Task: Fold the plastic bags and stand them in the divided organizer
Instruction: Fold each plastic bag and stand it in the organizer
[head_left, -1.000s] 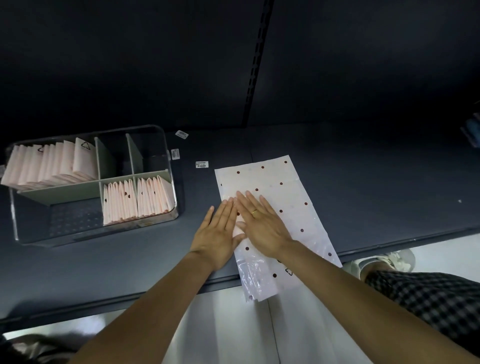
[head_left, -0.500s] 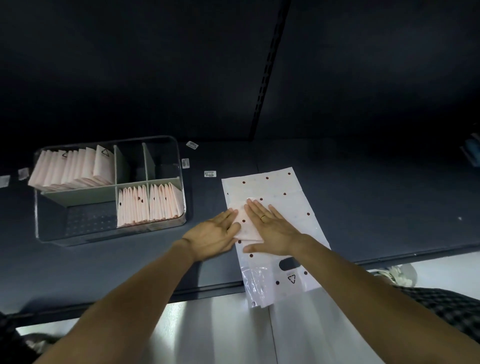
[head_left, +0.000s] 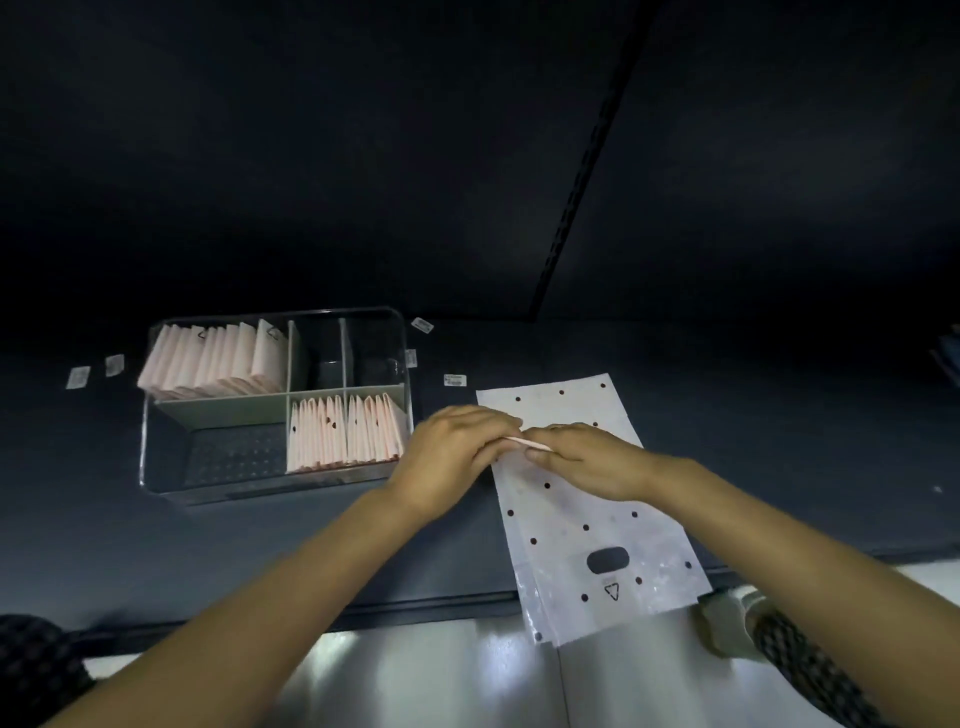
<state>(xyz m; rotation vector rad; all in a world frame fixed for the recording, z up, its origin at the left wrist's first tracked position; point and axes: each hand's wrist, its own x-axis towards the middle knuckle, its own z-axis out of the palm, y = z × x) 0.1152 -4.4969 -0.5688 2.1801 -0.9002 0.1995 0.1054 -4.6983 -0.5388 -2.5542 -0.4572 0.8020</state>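
Note:
A white plastic bag (head_left: 587, 519) with dark dots and a cut-out handle lies flat on the dark shelf, its near end hanging over the shelf edge. Just above its far half, my left hand (head_left: 457, 457) and my right hand (head_left: 587, 457) meet and together pinch a small folded pink bag (head_left: 527, 442), mostly hidden by the fingers. To the left stands the clear divided organizer (head_left: 146, 441). Folded pink bags stand in its back left compartment (head_left: 213, 358) and in two front right compartments (head_left: 317, 434).
The organizer's front left compartment (head_left: 234, 457) and two small back right compartments hold no bags. Small white labels (head_left: 454, 380) lie on the shelf around the organizer. The shelf's front edge (head_left: 415, 608) runs below my forearms, with pale floor beneath. A dark wall rises behind.
My hands lay flat on the dotted bag before. They have now curled and raised a small folded pink bag between them. The view has shifted a little.

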